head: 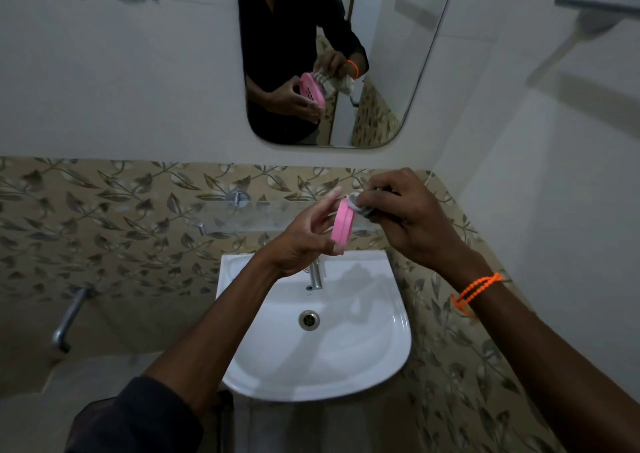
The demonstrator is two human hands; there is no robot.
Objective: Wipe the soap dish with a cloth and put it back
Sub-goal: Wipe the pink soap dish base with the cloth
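your left hand [304, 241] holds the pink soap dish [342, 225] at centre frame, above the white sink [391, 331]. dish is turned on edge, rim toward the camera; fingers reach up along its left side to the top, thumb at the lower end.

your right hand [412, 220], right of centre, is curled round a bunched cloth [356, 203] and presses it against the upper right end of the dish. only a small grey-and-white wad of cloth shows between the fingers. orange beaded bracelet [476, 291] on that wrist.

mirror [398, 72], upper centre of frame, gives the reverse side: dish has a perforated bottom, striped cloth is gathered against it, one hand grips each.

behind the hands, a glass shelf [263, 215] runs along the leaf-patterned tile band [104, 217]. chrome tap [316, 278] stands at the back of the sink, partly hidden by your left wrist; drain [309, 320] sits in the basin below it. metal pipe [67, 321] at lower left of frame. metal rail [595, 1] at upper right. dark sleeve [138, 418] at bottom left.
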